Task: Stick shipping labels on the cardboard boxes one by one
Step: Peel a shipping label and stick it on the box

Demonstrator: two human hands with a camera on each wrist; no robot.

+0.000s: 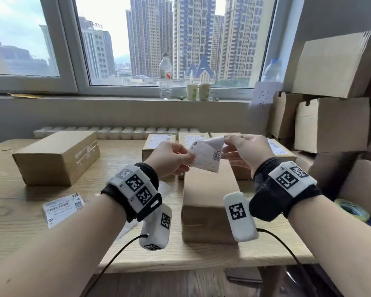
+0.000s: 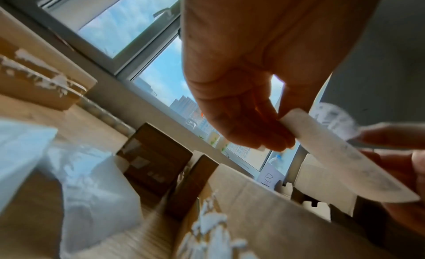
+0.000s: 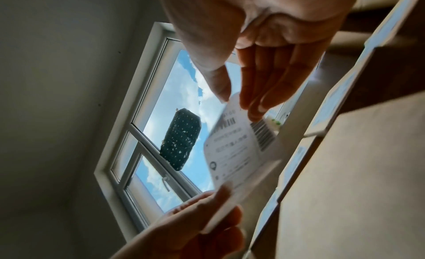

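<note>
Both hands hold one white shipping label (image 1: 206, 157) in the air above a plain cardboard box (image 1: 209, 202) lying lengthwise at the table's middle. My left hand (image 1: 176, 156) pinches the label's left edge; my right hand (image 1: 239, 146) pinches its upper right corner, where a layer curls away. The left wrist view shows the label (image 2: 345, 157) edge-on below the left fingers (image 2: 260, 133). In the right wrist view the label's (image 3: 239, 146) printed face and barcodes show under the right thumb and fingers (image 3: 253, 92). Another label sheet (image 1: 62, 209) lies flat at the front left.
A larger taped box (image 1: 56, 157) stands at the left. Three boxes bearing labels (image 1: 159, 144) line the table's far side behind the hands. Stacked empty cartons (image 1: 330, 99) fill the right. A tape roll (image 1: 351, 209) lies at the right edge. A bottle and paper cups (image 1: 198, 92) stand on the sill.
</note>
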